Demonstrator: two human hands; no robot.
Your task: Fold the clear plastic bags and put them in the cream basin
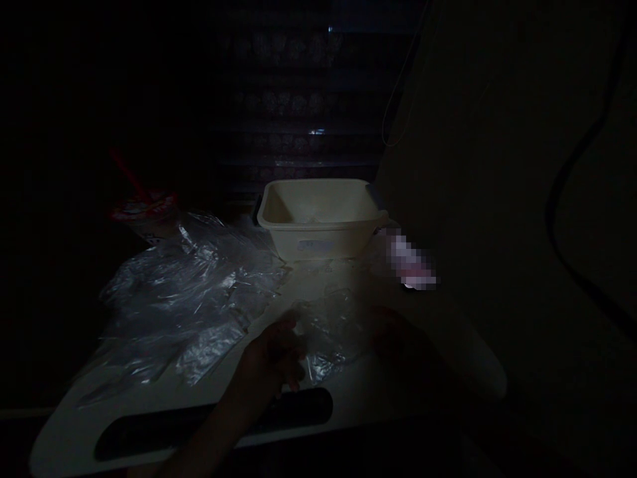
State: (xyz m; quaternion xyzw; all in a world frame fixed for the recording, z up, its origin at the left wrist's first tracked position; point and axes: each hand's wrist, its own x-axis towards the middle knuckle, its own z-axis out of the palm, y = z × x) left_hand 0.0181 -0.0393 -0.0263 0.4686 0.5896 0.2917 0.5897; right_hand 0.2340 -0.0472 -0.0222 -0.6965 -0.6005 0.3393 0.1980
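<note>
The scene is very dark. My left hand point(276, 352) is over the near part of a white table, its fingers bent and closed at the left edge of a clear plastic bag point(333, 332). On the bag's other side my right hand point(398, 335) is sunk in shadow, and its fingers cannot be made out. Left of my hands lies a loose heap of crinkled clear plastic bags point(199, 299). Behind the single bag stands a cream plastic basin point(323, 242) with a small label on its front.
At the back left is a cup point(149, 222) with a red lid and red straw. A blurred-out pinkish item point(411, 262) lies right of the basin. The white table point(64, 431) has a dark slot point(213, 421) near its front edge. A dark cable point(552, 206) hangs along the right wall.
</note>
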